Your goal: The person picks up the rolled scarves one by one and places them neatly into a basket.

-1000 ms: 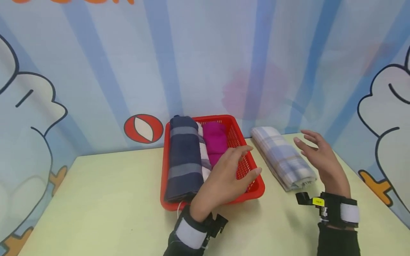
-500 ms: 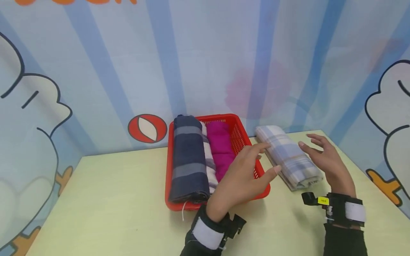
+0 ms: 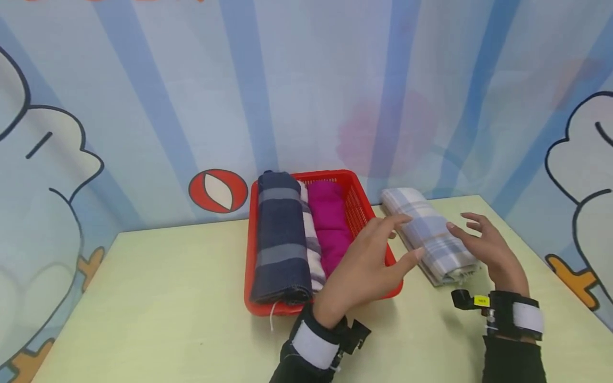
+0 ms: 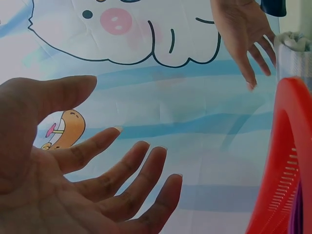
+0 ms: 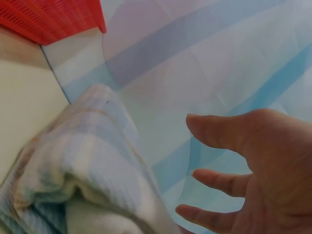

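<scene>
A folded plaid cloth [image 3: 433,234] in white and pale blue lies on the table, right of a red plastic basket [image 3: 251,266]. In the basket sit a dark blue roll of cloth [image 3: 282,229] with grey stripes, a white striped cloth [image 3: 313,252] and a magenta cloth [image 3: 330,218]. My left hand [image 3: 366,266] is over the basket's right front side, fingers spread and holding nothing. Near the plaid cloth's right side is my right hand [image 3: 495,255], its fingers loosely bent around nothing. The right wrist view shows that hand [image 5: 263,170] apart from the cloth.
The pale yellow table [image 3: 167,287] meets a printed blue backdrop [image 3: 311,96] at its back edge. A thin white string [image 3: 271,316] hangs over the basket's front rim. Both wrists wear black bands with small cameras.
Within the head view, my left hand has shifted right, from over the basket toward the plaid cloth. The right hand has come slightly lower. The cloths and basket keep their places on the table.
</scene>
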Motion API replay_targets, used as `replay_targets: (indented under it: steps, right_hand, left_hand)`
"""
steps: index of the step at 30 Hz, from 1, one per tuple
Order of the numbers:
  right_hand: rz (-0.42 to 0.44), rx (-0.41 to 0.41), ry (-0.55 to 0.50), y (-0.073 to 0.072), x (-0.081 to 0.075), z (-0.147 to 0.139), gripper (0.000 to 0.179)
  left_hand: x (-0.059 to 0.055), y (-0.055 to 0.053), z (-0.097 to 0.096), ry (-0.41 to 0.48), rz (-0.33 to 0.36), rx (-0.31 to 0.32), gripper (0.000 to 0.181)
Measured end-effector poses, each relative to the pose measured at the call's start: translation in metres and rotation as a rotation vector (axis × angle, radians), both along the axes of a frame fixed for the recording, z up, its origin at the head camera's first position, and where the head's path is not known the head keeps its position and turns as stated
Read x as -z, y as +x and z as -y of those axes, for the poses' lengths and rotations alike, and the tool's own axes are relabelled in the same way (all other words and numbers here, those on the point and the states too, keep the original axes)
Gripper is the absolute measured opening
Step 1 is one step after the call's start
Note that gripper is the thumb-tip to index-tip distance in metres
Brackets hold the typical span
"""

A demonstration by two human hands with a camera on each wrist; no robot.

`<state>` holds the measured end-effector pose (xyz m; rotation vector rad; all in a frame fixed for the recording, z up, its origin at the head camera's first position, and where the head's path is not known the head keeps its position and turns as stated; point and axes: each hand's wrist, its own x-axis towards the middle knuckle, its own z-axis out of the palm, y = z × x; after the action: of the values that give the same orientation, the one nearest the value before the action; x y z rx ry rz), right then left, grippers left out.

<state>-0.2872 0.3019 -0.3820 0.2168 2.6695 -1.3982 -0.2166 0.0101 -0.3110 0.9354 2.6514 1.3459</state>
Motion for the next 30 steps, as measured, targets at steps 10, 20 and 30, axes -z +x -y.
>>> replay_targets:
  steps: [10,20,30]
  right_hand:
    - [0.086,-0.031,-0.049,-0.006,0.013,-0.002,0.098]
    - [0.203,-0.04,-0.04,-0.005,0.027,-0.013,0.107]
    - [0.28,-0.121,-0.013,-0.008,0.035,-0.007,0.107]
  left_hand:
    - [-0.001,-0.001,-0.007,0.007,-0.073,0.031,0.055]
    - [0.0,-0.006,-0.009,0.003,-0.047,0.033,0.056]
    - [0.0,-0.008,-0.009,0.011,-0.024,0.035,0.058]
